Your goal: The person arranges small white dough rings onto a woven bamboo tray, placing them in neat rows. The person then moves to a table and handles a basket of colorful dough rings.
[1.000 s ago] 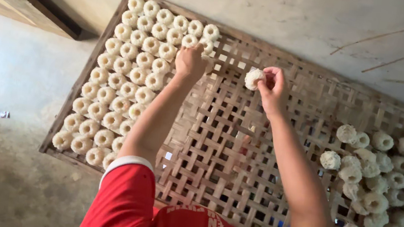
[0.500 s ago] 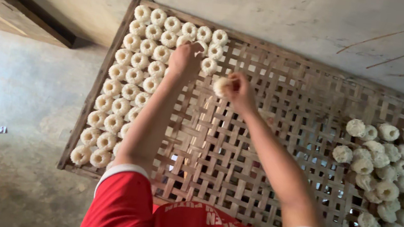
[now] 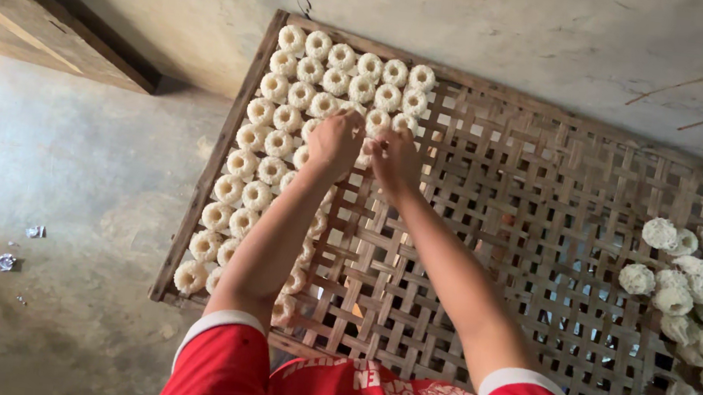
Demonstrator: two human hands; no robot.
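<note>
— Concrete floor point(image 3: 48, 183), and on it that big woven bamboo rack point(image 3: 495, 239), bare across the middle.

— Rows of white rings point(image 3: 290, 121) fill its left end; a loose heap point(image 3: 697, 304) waits right.

— Right hand point(image 3: 394, 160) has swung over beside the left hand point(image 3: 336, 139). Another ring joins the row's edge.

— Fingers pinched narrow; the piece itself I can't make out.

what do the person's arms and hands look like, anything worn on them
Both arms are bare from the upper arm down, and the left hand and right hand wear no gloves; no rings, watch or bands show. Each arm comes out of a short red sleeve edged with a white cuff band. The red shirt has white lettering and an emblem on the chest.
</note>
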